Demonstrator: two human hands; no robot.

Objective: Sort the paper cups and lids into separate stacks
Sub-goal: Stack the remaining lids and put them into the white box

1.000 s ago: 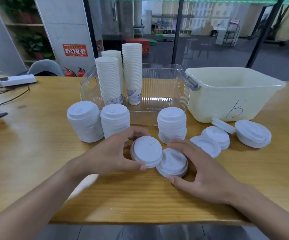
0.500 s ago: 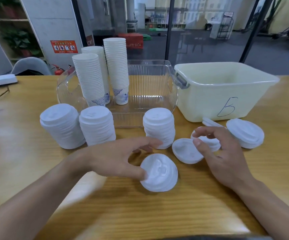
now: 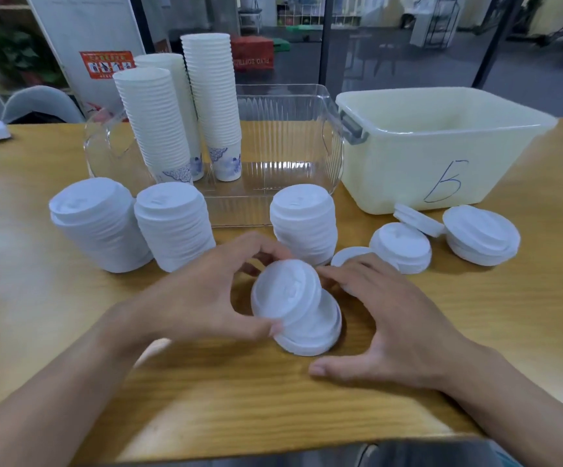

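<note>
Thin white plastic, the small pile of lids [image 3: 295,306] near the front of the worktop [image 3: 475,315] looks light, springy and slick, so we would take it by the rim from opposite sides. Our left hand [image 3: 205,298] curls round the tilted top lid, thumb at the near edge; our right hand [image 3: 394,328] lies spread beside the pile, seemingly holding nothing, though its fingertips are blurred.

Cream bin [image 3: 408,170] — handwritten blue "Б" [image 3: 443,182] on its front.
</note>
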